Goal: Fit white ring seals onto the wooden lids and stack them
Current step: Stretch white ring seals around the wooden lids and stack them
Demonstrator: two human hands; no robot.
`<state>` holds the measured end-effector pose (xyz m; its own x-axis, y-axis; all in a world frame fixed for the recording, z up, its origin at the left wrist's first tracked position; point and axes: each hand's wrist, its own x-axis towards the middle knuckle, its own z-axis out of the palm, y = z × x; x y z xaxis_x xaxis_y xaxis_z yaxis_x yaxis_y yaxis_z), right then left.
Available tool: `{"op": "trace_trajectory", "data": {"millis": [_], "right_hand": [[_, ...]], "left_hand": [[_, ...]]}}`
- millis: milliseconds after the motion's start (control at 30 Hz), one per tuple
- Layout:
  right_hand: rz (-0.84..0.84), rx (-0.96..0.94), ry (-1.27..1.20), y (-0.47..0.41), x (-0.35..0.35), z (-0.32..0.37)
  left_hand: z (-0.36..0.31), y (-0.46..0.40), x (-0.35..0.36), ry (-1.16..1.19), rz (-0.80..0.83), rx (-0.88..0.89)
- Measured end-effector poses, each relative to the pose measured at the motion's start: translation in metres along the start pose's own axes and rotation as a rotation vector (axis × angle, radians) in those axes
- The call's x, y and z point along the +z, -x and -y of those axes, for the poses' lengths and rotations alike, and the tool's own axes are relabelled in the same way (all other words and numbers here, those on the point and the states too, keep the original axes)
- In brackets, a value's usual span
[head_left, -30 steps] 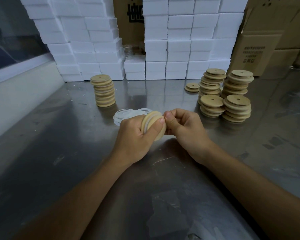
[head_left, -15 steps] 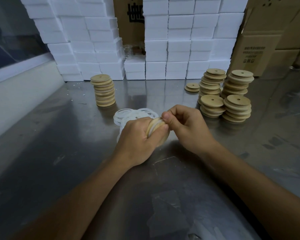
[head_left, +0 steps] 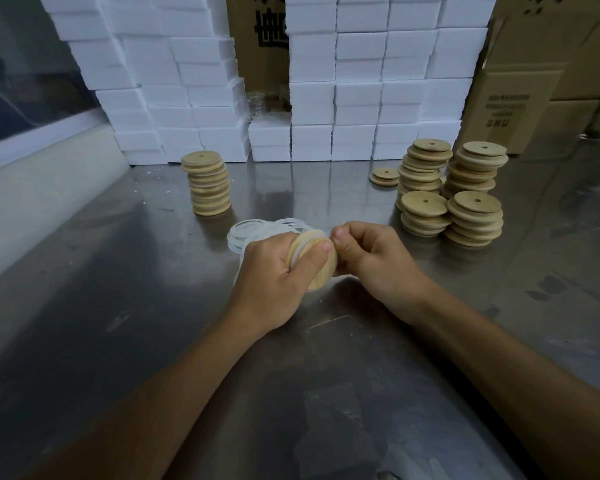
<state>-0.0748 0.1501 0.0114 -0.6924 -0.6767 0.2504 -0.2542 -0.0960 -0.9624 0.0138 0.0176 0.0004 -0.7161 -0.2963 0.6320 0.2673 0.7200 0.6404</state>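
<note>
Head view: left hand (head_left: 274,271) grips a round pale wooden lid (head_left: 313,259) on edge, thumb across it; right hand (head_left: 371,258) pinches its rim. Translucent white ring seals (head_left: 253,232) lie just beyond the left hand; stacked wooden lids (head_left: 451,199) stand beyond the right hand.

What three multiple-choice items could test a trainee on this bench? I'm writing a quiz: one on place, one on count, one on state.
1. Where is the pile of white ring seals?
A. Just beyond the left hand
B. On the foam blocks
C. At the near edge

2. How many lid stacks stand at the right?
A. One
B. Four
C. Seven

3. The left hand is:
A. Flat on the table
B. Gripping a wooden lid
C. Empty

Answers: 1 A, rings peek out behind the knuckles; 2 B, two tall, two shorter; 3 B, its thumb curls over the lid.
</note>
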Motion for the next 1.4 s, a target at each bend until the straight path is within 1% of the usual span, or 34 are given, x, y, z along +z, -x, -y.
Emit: {"op": "trace_trajectory", "data": {"millis": [100, 167, 267, 367, 467, 567, 633, 767, 833, 900, 967, 1067, 1133, 1200, 1267, 1333, 1400], "right_hand": [[-0.022, 0.02, -0.052, 0.0, 0.006, 0.0], [-0.042, 0.014, -0.092, 0.0, 0.005, -0.001], [-0.02, 0.048, -0.114, 0.001, 0.003, -0.001], [0.0, 0.098, -0.112, 0.002, 0.005, -0.002], [-0.016, 0.124, -0.167, 0.0, 0.007, -0.002], [-0.017, 0.115, -0.192, 0.001, 0.007, -0.002], [-0.008, 0.116, -0.156, 0.003, 0.008, -0.002], [-0.047, 0.121, -0.115, 0.004, 0.009, 0.0], [-0.111, 0.105, -0.11, 0.004, 0.011, 0.0], [-0.209, 0.058, -0.002, 0.005, 0.014, -0.001], [-0.288, -0.041, 0.223, 0.007, 0.014, -0.001], [-0.315, -0.235, 0.539, 0.009, 0.012, 0.002], [-0.334, -0.363, 0.683, 0.009, 0.012, 0.004], [-0.357, -0.457, 0.77, 0.008, 0.013, 0.006], [-0.371, -0.494, 0.823, 0.007, 0.011, 0.006], [-0.39, -0.501, 0.817, 0.005, 0.008, 0.004], [-0.415, -0.472, 0.738, 0.004, 0.006, 0.003]], "left_hand": [[-0.001, -0.001, 0.0, 0.032, -0.028, -0.005], [0.0, -0.002, -0.001, 0.08, -0.05, -0.037], [0.0, -0.003, -0.001, 0.147, -0.07, -0.075], [0.0, -0.002, 0.0, 0.162, -0.068, -0.074], [0.0, -0.002, 0.001, 0.156, -0.081, -0.079], [0.004, -0.004, 0.0, 0.182, -0.139, -0.129], [0.007, -0.005, 0.0, 0.202, -0.177, -0.169], [0.008, -0.006, 0.002, 0.193, -0.103, -0.191], [0.008, -0.006, 0.003, 0.094, -0.094, -0.17], [0.009, -0.006, 0.001, -0.053, -0.122, -0.159], [0.009, -0.005, -0.001, -0.171, -0.123, -0.174], [0.008, -0.004, 0.0, -0.314, -0.073, -0.168], [0.006, -0.003, 0.002, -0.395, -0.06, -0.157], [0.006, -0.003, 0.003, -0.408, -0.044, -0.148], [0.004, -0.003, 0.002, -0.361, -0.038, -0.123], [0.004, -0.005, 0.0, -0.287, -0.056, -0.095], [0.005, -0.006, -0.002, -0.241, -0.093, -0.076]]}}
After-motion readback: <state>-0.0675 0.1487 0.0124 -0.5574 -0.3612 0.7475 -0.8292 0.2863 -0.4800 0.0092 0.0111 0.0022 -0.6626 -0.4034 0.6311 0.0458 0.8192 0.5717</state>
